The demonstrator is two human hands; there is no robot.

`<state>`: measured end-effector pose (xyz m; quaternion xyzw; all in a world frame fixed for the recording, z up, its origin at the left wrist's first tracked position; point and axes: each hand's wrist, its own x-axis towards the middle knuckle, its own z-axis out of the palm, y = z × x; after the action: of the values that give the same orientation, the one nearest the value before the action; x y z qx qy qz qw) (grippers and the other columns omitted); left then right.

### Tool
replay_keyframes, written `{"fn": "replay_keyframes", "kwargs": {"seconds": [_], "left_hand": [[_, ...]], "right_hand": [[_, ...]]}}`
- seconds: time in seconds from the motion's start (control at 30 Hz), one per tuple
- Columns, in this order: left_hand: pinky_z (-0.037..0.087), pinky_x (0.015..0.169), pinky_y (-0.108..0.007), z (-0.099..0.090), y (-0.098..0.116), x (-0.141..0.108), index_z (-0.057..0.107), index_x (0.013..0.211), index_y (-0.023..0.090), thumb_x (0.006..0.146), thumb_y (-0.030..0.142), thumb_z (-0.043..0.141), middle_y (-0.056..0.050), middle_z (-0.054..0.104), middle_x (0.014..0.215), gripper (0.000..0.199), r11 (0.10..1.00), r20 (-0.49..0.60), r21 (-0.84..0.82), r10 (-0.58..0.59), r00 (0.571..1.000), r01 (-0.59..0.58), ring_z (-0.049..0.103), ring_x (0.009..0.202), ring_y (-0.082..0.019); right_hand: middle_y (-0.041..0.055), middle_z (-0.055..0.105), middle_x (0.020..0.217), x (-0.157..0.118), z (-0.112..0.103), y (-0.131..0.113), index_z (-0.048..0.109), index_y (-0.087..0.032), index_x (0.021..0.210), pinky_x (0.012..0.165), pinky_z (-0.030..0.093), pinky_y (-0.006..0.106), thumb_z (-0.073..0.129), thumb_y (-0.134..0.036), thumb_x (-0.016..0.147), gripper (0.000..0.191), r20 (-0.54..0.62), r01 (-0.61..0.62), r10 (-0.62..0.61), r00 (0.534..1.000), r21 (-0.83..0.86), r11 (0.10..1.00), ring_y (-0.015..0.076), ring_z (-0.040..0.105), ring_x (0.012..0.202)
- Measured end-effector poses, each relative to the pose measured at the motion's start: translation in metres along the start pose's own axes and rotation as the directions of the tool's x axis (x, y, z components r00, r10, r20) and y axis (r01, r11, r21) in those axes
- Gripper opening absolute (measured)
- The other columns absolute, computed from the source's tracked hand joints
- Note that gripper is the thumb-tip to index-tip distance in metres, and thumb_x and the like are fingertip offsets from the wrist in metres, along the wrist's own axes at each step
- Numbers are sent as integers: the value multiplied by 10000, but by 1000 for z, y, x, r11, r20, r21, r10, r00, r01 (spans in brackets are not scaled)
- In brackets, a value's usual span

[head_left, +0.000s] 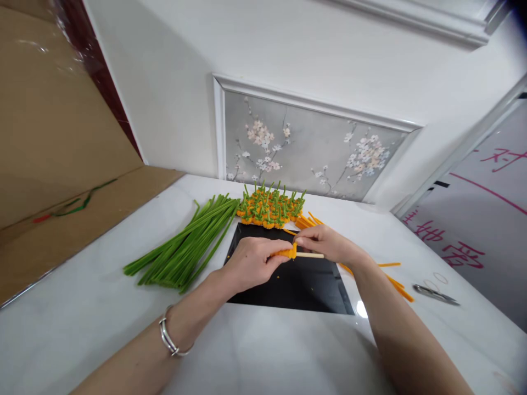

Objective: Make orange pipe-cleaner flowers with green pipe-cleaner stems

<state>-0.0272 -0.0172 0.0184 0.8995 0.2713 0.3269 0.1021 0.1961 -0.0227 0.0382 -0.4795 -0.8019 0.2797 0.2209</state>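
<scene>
Over the black mat (313, 291), my left hand (254, 262) is closed around one end of a pale wooden stick (311, 255) with an orange pipe cleaner (294, 250) wound on it. The bare end of the stick points right. Fingers of my right hand (325, 244) are pinched by the coil, at what looks like the free end of the pipe cleaner; the exact grip is too small to make out. Just behind the mat stand several small orange pompom-like pieces (268, 224) with green stems pointing up.
A bundle of green pipe cleaners (185, 247) lies to the left. Loose orange pipe cleaners (399, 285) lie partly behind my right arm. Further right are small pliers or snips (436, 294) and thin rings (440, 278). Cardboard (61, 120) borders the left, a whiteboard (489, 203) the right.
</scene>
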Motion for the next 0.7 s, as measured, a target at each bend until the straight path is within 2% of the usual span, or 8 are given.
{"fn": "replay_keyframes", "kwargs": {"seconds": [0.07, 0.13, 0.3, 0.4, 0.5, 0.57, 0.7], "left_hand": [[462, 660, -211, -1, 0, 0, 664, 1101, 276, 868, 246, 555, 26, 748, 914, 260, 1000, 3, -15, -15, 1000, 15, 675, 727, -132], [470, 656, -210, -1, -2, 1, 648, 1148, 285, 858, 238, 566, 25, 750, 944, 305, 999, -9, -24, -38, 999, 37, 681, 730, -134], [501, 713, -228, -2, -11, 4, 688, 1097, 274, 850, 231, 571, 9, 745, 1011, 276, 993, -74, -13, -116, 991, 115, 700, 832, -160], [503, 744, -243, -5, -15, 5, 696, 1072, 282, 850, 249, 577, 20, 739, 1032, 254, 983, -79, 59, -170, 982, 175, 698, 869, -171], [494, 736, -250, -9, -18, 6, 697, 1064, 286, 860, 257, 564, 23, 740, 1025, 245, 966, -63, 145, -207, 976, 214, 696, 869, -178], [488, 727, -253, -11, -20, 6, 699, 1058, 284, 867, 267, 558, 16, 743, 1014, 237, 960, -47, 180, -211, 976, 216, 694, 870, -185], [475, 717, -254, -10, -21, 4, 692, 1061, 312, 874, 264, 546, 23, 745, 1000, 242, 957, 5, 209, -208, 978, 203, 688, 861, -186]], "right_hand": [[-41, 531, 581, -1, 3, 5, 616, -170, 737, 474, 304, 202, 416, -490, 923, 420, 85, -32, 26, 996, 69, 997, 79, 404, 486], [-42, 526, 560, -1, 8, 5, 615, -170, 725, 467, 305, 199, 403, -497, 927, 439, 97, -57, 50, 994, 76, 995, 74, 388, 467], [-28, 605, 613, -1, 15, -5, 663, -199, 887, 548, 397, 215, 412, -395, 946, 323, 130, -11, 9, 992, 10, 1000, 98, 503, 542], [-27, 622, 624, -2, 15, -16, 643, -191, 745, 630, 429, 235, 414, -334, 949, 339, 163, 41, -31, 986, -60, 997, 112, 560, 607], [-30, 618, 617, -6, 14, -28, 568, -184, 618, 612, 415, 232, 432, -274, 940, 361, 172, 63, -37, 984, -148, 987, 105, 555, 576], [-33, 601, 594, -11, 13, -37, 546, -184, 621, 586, 391, 231, 435, -248, 941, 345, 147, 70, -37, 988, -223, 972, 102, 535, 545], [-17, 587, 609, -17, 13, -49, 553, -191, 685, 583, 353, 249, 449, -248, 946, 287, 21, 61, -58, 998, -429, 901, 119, 525, 564]]}}
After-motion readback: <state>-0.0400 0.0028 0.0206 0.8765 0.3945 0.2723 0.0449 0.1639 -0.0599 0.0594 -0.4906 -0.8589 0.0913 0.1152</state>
